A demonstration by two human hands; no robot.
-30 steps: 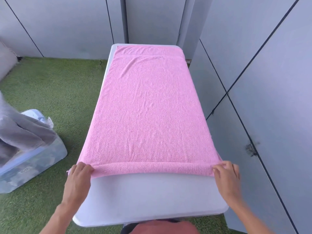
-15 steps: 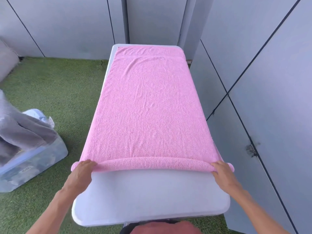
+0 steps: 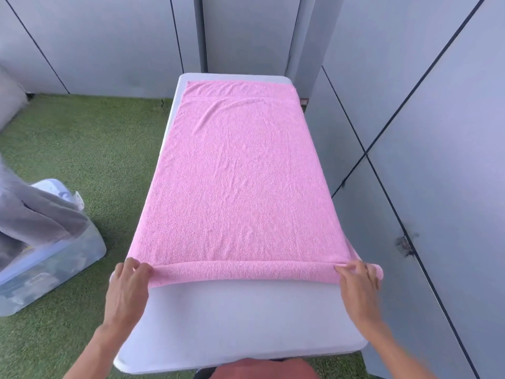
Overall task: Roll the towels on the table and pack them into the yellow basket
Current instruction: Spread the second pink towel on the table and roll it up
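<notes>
My left grip (image 3: 128, 283) and right grip (image 3: 356, 283) each pinch an end of the pink towel's (image 3: 240, 170) rolled near edge on the white counter (image 3: 246, 324). A clear bin (image 3: 52, 266) holds grey cloth (image 3: 35, 222).

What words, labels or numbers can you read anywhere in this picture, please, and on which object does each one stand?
None can be read.
Clear plastic bin: a small moulded mark or label on its near wall, too blurred to read.
Pink towel, white table, wall panels: no text visible.
</notes>
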